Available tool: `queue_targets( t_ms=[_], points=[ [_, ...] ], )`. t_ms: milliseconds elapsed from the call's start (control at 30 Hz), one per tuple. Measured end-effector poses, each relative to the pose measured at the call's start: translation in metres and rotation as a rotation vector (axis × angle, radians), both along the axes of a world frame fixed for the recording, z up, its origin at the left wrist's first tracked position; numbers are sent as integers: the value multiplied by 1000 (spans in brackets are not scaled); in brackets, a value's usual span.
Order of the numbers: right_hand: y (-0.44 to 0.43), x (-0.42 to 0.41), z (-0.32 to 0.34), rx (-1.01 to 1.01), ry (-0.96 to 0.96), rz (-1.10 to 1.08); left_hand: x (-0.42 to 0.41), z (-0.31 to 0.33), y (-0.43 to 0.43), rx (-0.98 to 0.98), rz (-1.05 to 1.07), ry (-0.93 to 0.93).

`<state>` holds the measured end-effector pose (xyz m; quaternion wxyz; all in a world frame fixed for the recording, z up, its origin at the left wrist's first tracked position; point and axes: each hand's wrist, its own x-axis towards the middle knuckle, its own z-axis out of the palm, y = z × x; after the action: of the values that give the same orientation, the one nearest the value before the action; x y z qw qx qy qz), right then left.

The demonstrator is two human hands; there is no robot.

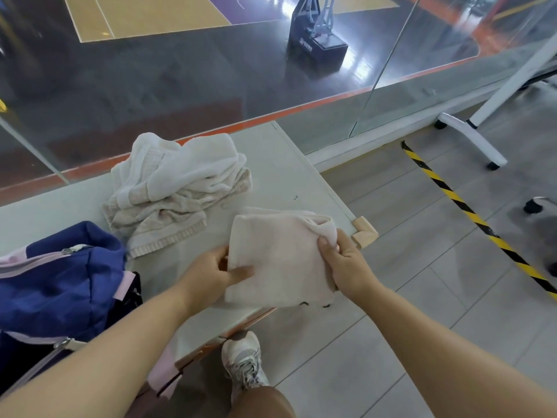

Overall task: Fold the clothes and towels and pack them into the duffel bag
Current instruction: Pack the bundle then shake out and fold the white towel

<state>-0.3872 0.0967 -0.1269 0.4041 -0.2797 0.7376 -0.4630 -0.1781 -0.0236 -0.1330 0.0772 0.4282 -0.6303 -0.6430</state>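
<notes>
A pale pink towel (280, 254), folded into a rough square, lies at the near right corner of the white table (289, 173). My left hand (211, 276) grips its left edge with the thumb on top. At the towel's right edge my right hand (343, 263) pinches a bunched fold. Behind the pink towel a crumpled heap of white and beige towels (171, 188) rests on the table. The blue duffel bag (57, 282) with pink trim and zips sits at the near left, partly cut off by the frame.
A glass wall (180, 86) runs along the far side of the table, with a sports court behind it. A foam guard (363, 233) caps the table's corner. Black-and-yellow tape (470, 212) crosses the tiled floor; a white wheeled stand (470, 137) is at right. My shoe (242, 360) is below the table edge.
</notes>
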Motion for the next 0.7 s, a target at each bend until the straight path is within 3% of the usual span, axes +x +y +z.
queue_targets(
  t_ms=[167, 433, 500, 567, 633, 700],
  points=[
    [-28, -11, -5, 190, 158, -37, -19, -14, -14, -113, 107, -129],
    [-50, -16, -19, 456, 487, -48, -40, -25, -24, -302, 80, -349],
    [-45, -10, -15, 422, 633, -46, -43, -25, -21, -363, 103, -411],
    [-35, -3, -12, 248, 889, 41, -43, -21, -15, -474, 119, -463],
    [-20, 2, -19, -30, 1159, 218, -42, -22, -10, -703, 119, -414],
    [1, 7, -30, -118, 1256, 415, -38, -29, -8, -1023, 23, -284]
  ],
)
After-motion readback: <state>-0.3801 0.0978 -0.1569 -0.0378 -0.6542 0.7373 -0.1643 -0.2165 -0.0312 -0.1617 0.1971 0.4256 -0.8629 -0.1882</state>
